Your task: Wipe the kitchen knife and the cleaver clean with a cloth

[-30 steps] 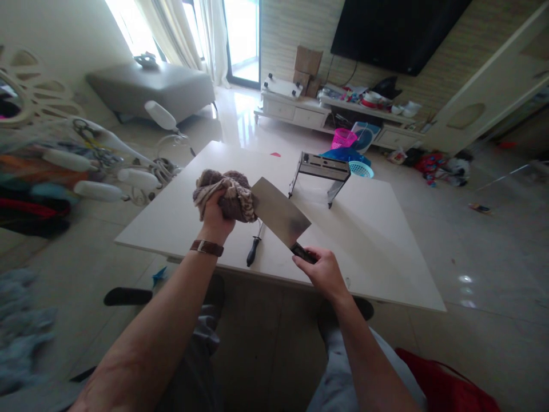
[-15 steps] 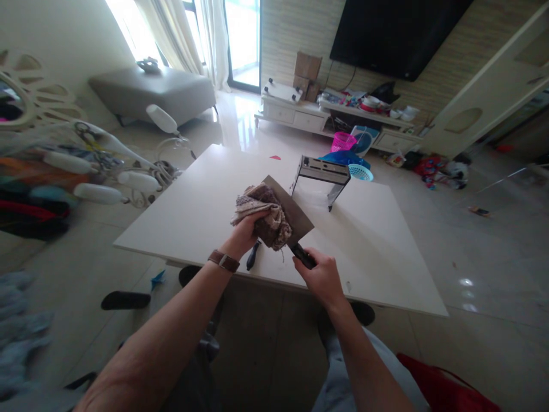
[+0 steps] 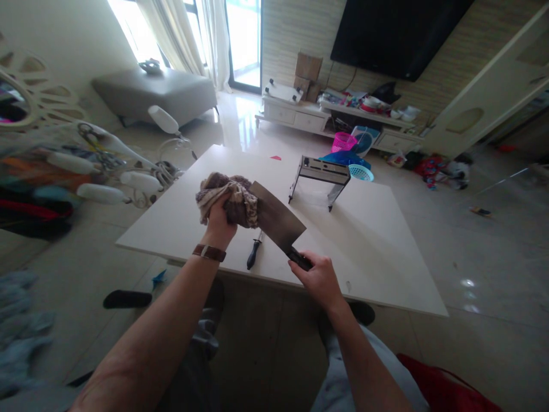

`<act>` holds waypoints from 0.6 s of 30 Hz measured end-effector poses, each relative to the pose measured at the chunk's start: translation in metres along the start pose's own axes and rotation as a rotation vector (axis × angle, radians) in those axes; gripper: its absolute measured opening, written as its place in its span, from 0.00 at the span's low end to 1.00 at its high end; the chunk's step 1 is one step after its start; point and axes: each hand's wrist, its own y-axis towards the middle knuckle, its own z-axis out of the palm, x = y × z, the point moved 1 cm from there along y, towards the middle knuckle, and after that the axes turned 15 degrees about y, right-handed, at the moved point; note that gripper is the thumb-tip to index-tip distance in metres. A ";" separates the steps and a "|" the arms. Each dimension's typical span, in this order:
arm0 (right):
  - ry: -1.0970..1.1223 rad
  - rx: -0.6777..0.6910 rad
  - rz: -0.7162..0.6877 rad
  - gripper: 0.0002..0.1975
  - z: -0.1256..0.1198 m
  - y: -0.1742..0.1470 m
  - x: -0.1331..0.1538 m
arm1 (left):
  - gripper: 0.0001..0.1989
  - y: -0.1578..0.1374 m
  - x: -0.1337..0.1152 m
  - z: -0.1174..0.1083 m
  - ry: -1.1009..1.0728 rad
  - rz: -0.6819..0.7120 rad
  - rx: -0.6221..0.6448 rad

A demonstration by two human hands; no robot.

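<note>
My right hand [image 3: 317,277] is closed round the black handle of a cleaver [image 3: 278,220], whose broad grey blade points up and to the left over the table. Bunched in my left hand [image 3: 221,223] is a brown and beige cloth [image 3: 227,197], its right edge at the far end of the blade. Whether cloth and blade touch there I cannot tell. Beneath them a honing rod [image 3: 254,254] with a black handle lies near the table's front edge, most of its shaft hidden by the cloth.
A grey and black frame-like stand [image 3: 323,169] rests on the white table [image 3: 364,246], right of the blade. A small red piece [image 3: 275,158] lies by the far edge. Left of the table, a lamp with white shades [image 3: 139,182] reaches close to its edge.
My left hand and the cloth have slid left along the blade to its far end, baring more of the blade and the honing rod. My right hand has barely moved.
</note>
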 end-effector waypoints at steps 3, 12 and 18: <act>0.010 -0.053 -0.005 0.15 -0.001 0.001 0.000 | 0.09 -0.001 -0.002 -0.002 0.008 -0.009 0.056; 0.028 -0.152 0.030 0.16 -0.001 0.007 -0.004 | 0.11 -0.054 0.040 0.030 0.266 -0.316 0.317; -0.020 -0.088 0.000 0.13 0.001 0.007 -0.007 | 0.13 -0.064 0.050 0.034 0.270 -0.302 0.313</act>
